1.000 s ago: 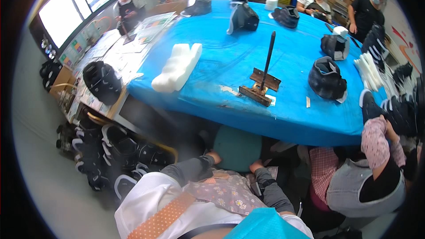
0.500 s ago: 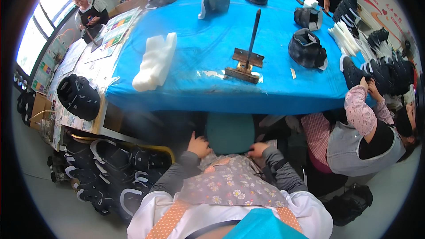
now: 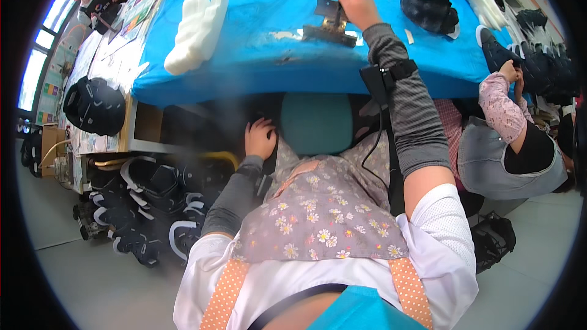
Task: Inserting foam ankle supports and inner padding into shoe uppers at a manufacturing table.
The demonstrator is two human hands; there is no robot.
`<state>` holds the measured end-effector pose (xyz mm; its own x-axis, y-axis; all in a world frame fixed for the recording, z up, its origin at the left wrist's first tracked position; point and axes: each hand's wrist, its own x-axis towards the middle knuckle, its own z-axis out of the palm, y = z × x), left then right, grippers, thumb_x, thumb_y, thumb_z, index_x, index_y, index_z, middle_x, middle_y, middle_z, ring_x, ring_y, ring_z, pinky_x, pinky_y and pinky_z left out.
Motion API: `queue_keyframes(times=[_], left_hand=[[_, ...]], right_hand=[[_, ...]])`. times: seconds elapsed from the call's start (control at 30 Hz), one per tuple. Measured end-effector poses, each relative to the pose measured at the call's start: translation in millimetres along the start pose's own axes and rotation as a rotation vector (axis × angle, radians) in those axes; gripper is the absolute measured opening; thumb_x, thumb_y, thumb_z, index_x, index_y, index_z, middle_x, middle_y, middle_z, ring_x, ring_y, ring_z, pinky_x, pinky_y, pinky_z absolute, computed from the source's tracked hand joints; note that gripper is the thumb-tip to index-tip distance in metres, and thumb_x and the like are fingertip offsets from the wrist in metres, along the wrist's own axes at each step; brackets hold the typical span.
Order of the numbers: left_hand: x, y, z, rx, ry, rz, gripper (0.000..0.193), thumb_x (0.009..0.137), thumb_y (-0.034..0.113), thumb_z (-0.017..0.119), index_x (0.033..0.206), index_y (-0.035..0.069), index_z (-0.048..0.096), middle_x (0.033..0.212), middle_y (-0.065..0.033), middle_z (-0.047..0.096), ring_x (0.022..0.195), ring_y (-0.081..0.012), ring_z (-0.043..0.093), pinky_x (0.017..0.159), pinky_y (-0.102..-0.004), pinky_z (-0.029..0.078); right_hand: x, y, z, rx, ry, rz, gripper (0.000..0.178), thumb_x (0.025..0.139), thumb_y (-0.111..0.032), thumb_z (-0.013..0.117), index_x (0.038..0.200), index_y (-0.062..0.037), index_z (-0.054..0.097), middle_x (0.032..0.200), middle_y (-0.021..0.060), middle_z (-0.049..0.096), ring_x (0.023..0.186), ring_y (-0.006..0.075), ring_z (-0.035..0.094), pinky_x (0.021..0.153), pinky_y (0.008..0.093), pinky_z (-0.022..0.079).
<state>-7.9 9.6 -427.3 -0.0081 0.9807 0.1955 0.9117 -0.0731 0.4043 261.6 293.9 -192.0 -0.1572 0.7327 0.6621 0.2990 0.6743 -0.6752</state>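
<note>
My right hand (image 3: 356, 5) reaches over the blue-covered table (image 3: 269, 0) and closes round the upright dark rod of a rusty metal stand (image 3: 330, 32). Part of the rod is hidden behind the fingers. My left hand (image 3: 261, 139) is below the table edge, beside a green stool seat (image 3: 316, 123), fingers loosely spread and holding nothing. A floral apron (image 3: 318, 208) covers my lap. Left of the stand lies a stack of white foam pieces (image 3: 197, 30). To the stand's right sits a black shoe upper (image 3: 428, 9).
A black helmet-like padded item (image 3: 93, 106) stands on the side table at left. Black shoes (image 3: 153, 208) are piled below it. At right a co-worker in pink sleeves (image 3: 502, 101) handles a black shoe (image 3: 494, 52) beside a row of others. Another person (image 3: 101, 0) sits far left.
My right hand has gone from my lap up to the stand's rod. My left hand stays low near the stool. The view has tilted down, so the table sits higher.
</note>
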Motion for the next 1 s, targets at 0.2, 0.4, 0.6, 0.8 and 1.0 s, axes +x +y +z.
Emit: queue_keyframes(times=[0.2, 0.4, 0.6, 0.8, 1.0], left_hand=[[-16, -12, -6, -0.032, 0.033, -0.061, 0.017, 0.081, 0.02, 0.056, 0.088, 0.012, 0.069, 0.115, -0.0016, 0.062, 0.12, -0.0229, 0.047, 0.107, -0.048, 0.026], [-12, -9, -8, -0.035, 0.016, -0.05, 0.018, 0.081, 0.02, 0.055, 0.089, 0.012, 0.069, 0.114, -0.0012, 0.062, 0.12, -0.0223, 0.047, 0.106, -0.0482, 0.027], [-8, -6, -3, -0.031, -0.018, -0.062, 0.018, 0.082, 0.022, 0.055, 0.09, 0.012, 0.069, 0.114, -0.0004, 0.062, 0.12, -0.0216, 0.047, 0.107, -0.0474, 0.026], [-7, -10, -3, -0.02, -0.015, -0.044, 0.018, 0.082, 0.021, 0.055, 0.09, 0.013, 0.069, 0.114, 0.0, 0.062, 0.12, -0.0217, 0.047, 0.107, -0.0468, 0.026], [-9, -9, -8, -0.031, 0.019, -0.039, 0.017, 0.081, 0.02, 0.056, 0.089, 0.013, 0.068, 0.113, -0.0005, 0.063, 0.119, -0.0224, 0.048, 0.105, -0.0479, 0.027]], right_hand=[[-43, -104, -1, 0.067, -0.162, 0.215, 0.023, 0.092, -0.016, 0.054, 0.091, 0.0053, 0.061, 0.066, 0.0107, 0.062, 0.051, 0.0169, 0.057, 0.047, 0.0298, 0.045], [-86, -148, -34, 0.098, -0.074, -0.04, 0.019, 0.091, -0.013, 0.061, 0.1, 0.0026, 0.063, 0.081, 0.0064, 0.067, 0.077, 0.0111, 0.064, 0.07, 0.0229, 0.05], [-145, -145, -18, 0.342, -0.346, 0.476, 0.017, 0.086, -0.011, 0.065, 0.093, 0.0046, 0.065, 0.077, 0.0057, 0.066, 0.07, 0.009, 0.06, 0.065, 0.0217, 0.049], [-223, -90, 29, -0.012, -0.469, 0.468, 0.026, 0.082, -0.024, 0.069, 0.089, 0.0002, 0.064, 0.073, 0.0156, 0.065, 0.067, 0.0283, 0.064, 0.059, 0.0322, 0.048], [-280, -38, 59, 0.065, -0.621, 0.676, 0.024, 0.086, -0.026, 0.062, 0.079, -0.0031, 0.058, 0.07, 0.0166, 0.062, 0.069, 0.0358, 0.061, 0.06, 0.0412, 0.048]])
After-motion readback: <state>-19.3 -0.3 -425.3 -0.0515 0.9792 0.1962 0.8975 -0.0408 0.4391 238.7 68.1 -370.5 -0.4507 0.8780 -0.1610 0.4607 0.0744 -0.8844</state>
